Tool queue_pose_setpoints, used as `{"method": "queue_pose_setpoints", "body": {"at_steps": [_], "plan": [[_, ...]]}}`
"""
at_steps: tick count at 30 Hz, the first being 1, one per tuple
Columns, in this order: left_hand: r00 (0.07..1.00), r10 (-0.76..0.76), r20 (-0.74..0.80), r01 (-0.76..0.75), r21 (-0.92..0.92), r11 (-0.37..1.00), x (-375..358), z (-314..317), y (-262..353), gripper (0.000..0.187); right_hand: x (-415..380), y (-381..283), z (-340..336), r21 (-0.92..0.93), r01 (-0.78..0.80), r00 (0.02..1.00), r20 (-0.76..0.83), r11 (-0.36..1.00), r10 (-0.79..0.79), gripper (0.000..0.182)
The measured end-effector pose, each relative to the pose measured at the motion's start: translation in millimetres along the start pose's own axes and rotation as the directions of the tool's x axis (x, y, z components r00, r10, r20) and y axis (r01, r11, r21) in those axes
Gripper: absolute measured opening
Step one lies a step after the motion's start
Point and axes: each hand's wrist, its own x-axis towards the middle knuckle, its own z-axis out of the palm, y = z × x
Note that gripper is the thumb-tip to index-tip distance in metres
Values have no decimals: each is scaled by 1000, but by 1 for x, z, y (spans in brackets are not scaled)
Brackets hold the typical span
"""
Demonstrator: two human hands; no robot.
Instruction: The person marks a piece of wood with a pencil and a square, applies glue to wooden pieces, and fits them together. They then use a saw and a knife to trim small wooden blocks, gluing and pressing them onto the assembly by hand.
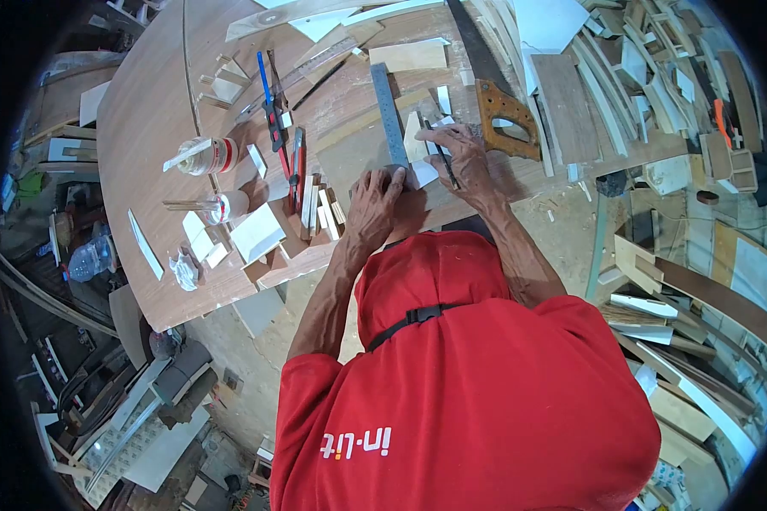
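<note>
My left hand [377,203] is closed at the near end of a metal ruler [386,111], its curled fingers pressing it to the table. My right hand [466,163] pinches a slim dark pencil [440,155], slanted with its lower end close to the work. Between the hands lie a pale wood piece [415,139] and a white piece [423,174], partly hidden by the fingers. A flat brown board [349,153] lies left of the ruler. Right of my right hand rests a handsaw [496,111] with a wooden handle.
On the wooden table [145,111] stand two jars, a larger jar [217,156] and a smaller jar [227,206]. Red-and-black cutters [295,175], wood blocks [258,232] and a clear ruler [302,72] lie left. Wood strips [601,94] pile up at right.
</note>
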Motion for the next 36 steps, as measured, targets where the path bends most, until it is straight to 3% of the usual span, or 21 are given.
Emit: {"method": "queue_pose_setpoints", "body": {"at_steps": [13,15,18,36], "plan": [[999,29,-45,-30,-26,999,-2,2,4,72,-1,2,2,-12,11,1000,-17,1000,-11,40],[993,84,-82,-86,-11,996,-3,4,4,62,-1,3,2,-13,4,1000,-20,1000,-4,40],[996,73,-57,-74,-15,997,-2,8,1,74,0,4,2,-1,-8,1000,-13,1000,7,39],[999,34,9,-34,-13,999,2,8,4,66,-1,5,2,14,17,1000,-19,1000,-17,39]]}}
